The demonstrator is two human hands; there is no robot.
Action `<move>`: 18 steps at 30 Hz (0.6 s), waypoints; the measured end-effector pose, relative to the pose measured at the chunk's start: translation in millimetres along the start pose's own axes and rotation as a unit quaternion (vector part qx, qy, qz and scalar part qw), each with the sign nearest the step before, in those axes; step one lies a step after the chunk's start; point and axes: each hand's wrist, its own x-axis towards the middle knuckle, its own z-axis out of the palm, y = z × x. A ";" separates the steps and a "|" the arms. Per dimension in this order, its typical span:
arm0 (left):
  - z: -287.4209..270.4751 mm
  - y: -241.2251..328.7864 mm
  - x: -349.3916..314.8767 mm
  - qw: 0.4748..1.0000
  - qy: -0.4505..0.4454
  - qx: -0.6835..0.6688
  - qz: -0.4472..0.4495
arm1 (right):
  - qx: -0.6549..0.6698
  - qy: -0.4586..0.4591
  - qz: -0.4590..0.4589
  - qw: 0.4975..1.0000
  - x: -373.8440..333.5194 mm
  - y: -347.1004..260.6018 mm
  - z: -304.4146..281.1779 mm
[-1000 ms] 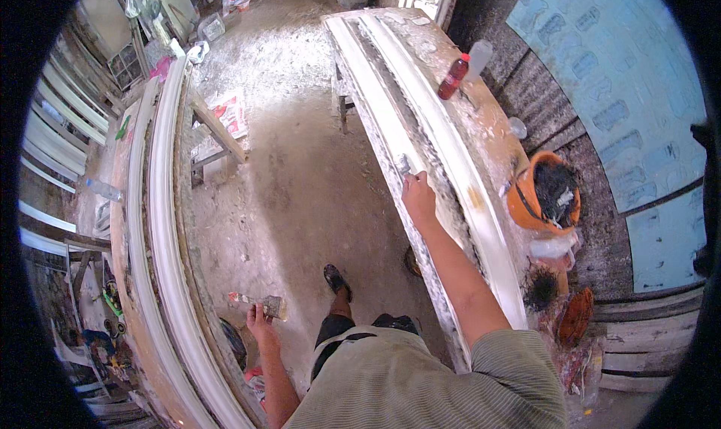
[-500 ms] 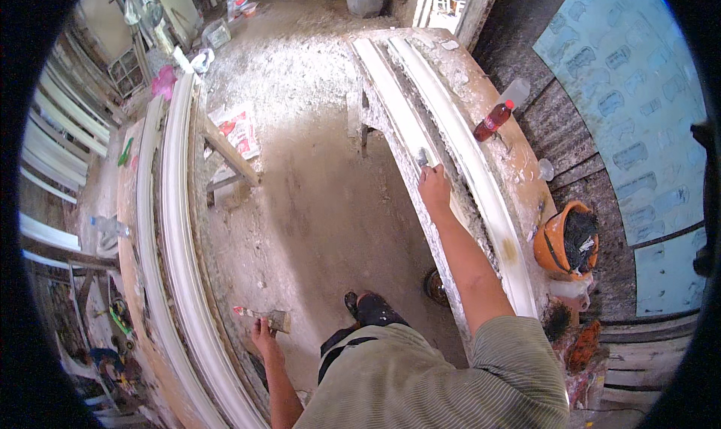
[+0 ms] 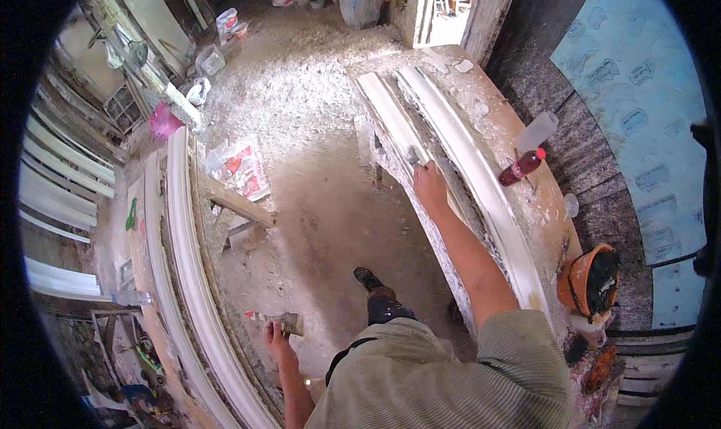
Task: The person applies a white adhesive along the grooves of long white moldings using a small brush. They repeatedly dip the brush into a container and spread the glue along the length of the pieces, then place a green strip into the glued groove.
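My right hand (image 3: 431, 189) is closed around a small grey tool (image 3: 413, 156), whose exact kind I cannot make out. Its tip is at the inner white moulding strip (image 3: 387, 106) on the right-hand bench. Beside that strip, a second white moulding (image 3: 451, 129) runs parallel across a rough gap. Low on the left, my left hand (image 3: 278, 343) grips a flat paintbrush (image 3: 289, 324) by its handle, bristles pointing right. That brush hangs over the floor, apart from the left bench and its long white moulding (image 3: 184, 226).
On the right bench lie a red-capped bottle (image 3: 521, 168) and a pale bottle (image 3: 538, 130). An orange bucket (image 3: 577, 282) with dark contents stands near its edge. A printed sack (image 3: 239, 170) lies on the floor between the benches. A blue barrel (image 3: 360, 3) stands far back.
My body has stepped forward, with one foot now out ahead. My right hand has travelled along the inner moulding toward its far end. The left hand still holds the brush.
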 end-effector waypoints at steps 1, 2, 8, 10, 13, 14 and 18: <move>10.3 10.5 9.0 1.000 -0.007 0.006 0.004 | -0.010 -0.016 0.006 1.000 17.3 -2.4 5.0; 21.4 19.8 19.5 1.000 -0.015 0.012 0.008 | -0.006 -0.014 0.000 1.000 35.8 -5.7 10.6; 63.0 45.6 45.5 0.998 -0.053 0.009 0.016 | 0.062 -0.006 0.049 0.997 111.7 -41.3 28.4; 73.2 49.0 47.2 0.998 -0.054 0.031 -0.004 | 0.114 0.005 0.087 0.990 114.2 -56.4 20.9; 89.4 54.0 50.9 0.993 -0.092 0.069 -0.013 | 0.157 -0.007 0.137 0.978 86.0 -65.0 -2.7; 94.5 55.3 52.4 0.991 -0.108 0.079 -0.014 | 0.178 0.005 0.151 0.973 71.6 -65.5 -11.5; 119.0 55.4 61.6 0.981 -0.172 0.085 0.008 | 0.213 0.014 0.190 0.958 -23.0 -49.0 -48.3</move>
